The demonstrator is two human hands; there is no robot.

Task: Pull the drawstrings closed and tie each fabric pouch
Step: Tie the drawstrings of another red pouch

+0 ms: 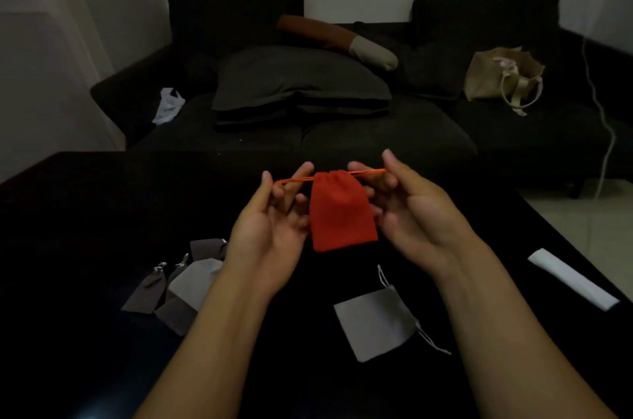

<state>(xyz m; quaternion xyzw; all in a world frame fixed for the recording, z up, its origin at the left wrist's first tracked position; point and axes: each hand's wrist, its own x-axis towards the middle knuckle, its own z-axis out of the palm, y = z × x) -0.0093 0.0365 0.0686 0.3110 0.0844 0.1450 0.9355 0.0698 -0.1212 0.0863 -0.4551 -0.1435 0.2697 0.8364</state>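
Grey fabric pouches [178, 285] lower left on black surface [85, 213]. Left hand [274, 213] pinches orange drawstring [294, 179]; red fabric pouch [340, 209] mid-frame, cinched; right hand [407, 202] pinches other cord end. Cinching step; knot likely next.

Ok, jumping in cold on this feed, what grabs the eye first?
The red pouch held up at centre, its orange drawstring pulled taut between the left hand and right hand. Next, a light grey pouch lying below on the dark table, and several grey pouches piled lower left.
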